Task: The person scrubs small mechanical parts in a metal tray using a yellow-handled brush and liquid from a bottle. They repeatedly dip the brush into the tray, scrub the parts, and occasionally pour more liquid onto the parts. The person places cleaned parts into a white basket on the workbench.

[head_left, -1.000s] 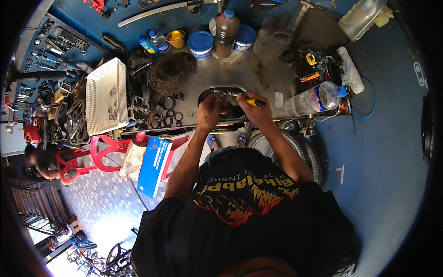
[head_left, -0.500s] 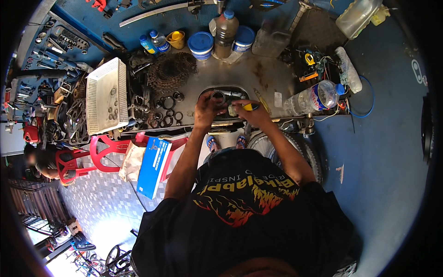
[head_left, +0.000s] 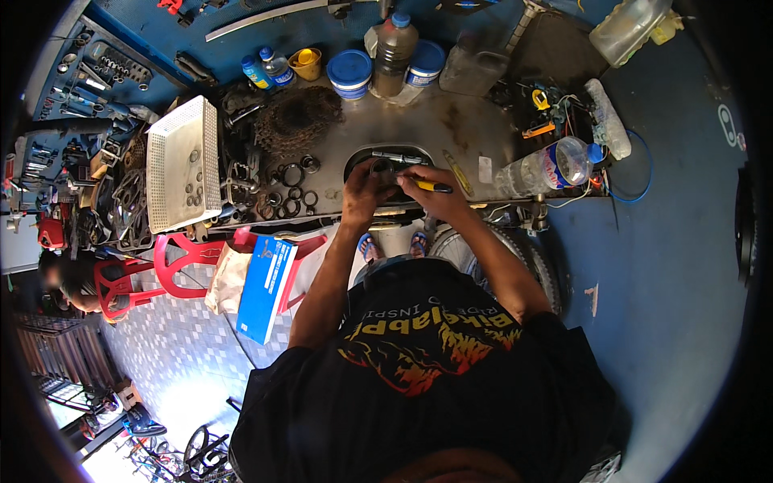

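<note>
Here, the left hand [head_left: 364, 195] grips a dark ring [head_left: 382, 166] over a black tray [head_left: 349, 167] at the worktop [head_left: 411, 125]'s edge; the right hand [head_left: 433, 197] clasps a yellow-handled tool [head_left: 431, 186] beside the ring.

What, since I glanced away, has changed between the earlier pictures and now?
The right hand has moved left, closer to the left hand, bringing the yellow-handled tool along. A thin yellowish strip on the bench has come into view. Nothing was visibly let go. The left hand still holds the ring; the white basket stayed put.
</note>
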Motion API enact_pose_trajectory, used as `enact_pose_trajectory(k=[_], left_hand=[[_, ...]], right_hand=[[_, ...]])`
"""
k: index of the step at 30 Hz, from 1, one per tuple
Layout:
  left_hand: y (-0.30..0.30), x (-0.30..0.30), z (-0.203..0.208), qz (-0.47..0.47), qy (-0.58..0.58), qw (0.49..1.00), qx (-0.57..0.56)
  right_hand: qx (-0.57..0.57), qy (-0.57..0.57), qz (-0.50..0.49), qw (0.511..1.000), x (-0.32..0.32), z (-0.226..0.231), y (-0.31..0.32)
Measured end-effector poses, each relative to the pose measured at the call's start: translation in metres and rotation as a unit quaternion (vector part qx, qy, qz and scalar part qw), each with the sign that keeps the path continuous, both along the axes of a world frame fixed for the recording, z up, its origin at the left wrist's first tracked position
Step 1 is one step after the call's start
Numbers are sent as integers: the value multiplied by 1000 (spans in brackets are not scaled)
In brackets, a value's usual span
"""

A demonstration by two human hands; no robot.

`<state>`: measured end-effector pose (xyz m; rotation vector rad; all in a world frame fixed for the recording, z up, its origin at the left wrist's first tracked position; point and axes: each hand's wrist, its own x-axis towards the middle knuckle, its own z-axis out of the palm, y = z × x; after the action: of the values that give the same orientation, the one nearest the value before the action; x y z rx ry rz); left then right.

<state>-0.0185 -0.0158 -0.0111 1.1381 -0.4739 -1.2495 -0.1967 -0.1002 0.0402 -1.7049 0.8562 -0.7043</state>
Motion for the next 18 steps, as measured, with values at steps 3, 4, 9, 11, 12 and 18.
enact_pose_trajectory(k=[3, 4, 9, 11, 12, 18], left_hand=[[1, 2, 1, 1, -6, 1000, 13], [1, 2, 1, -2, -11, 1000, 14], [-1, 5, -1, -6, -50, 999, -1], [1, 9, -1, 4, -25, 999, 24], [1, 11, -2, 0, -43, 999, 19], [2, 19, 1, -23, -57, 998, 21]], right_hand=[[-60, 21, -6, 998, 0, 7, -4], [-41, 15, 8, 999, -1, 9, -5], [-87, 61, 43, 993, -4, 15, -8], [-165, -1, 23, 986, -4, 15, -9], [-162, 0, 36, 986, -3, 14, -9], [-153, 59, 43, 986, -5, 16, -14]])
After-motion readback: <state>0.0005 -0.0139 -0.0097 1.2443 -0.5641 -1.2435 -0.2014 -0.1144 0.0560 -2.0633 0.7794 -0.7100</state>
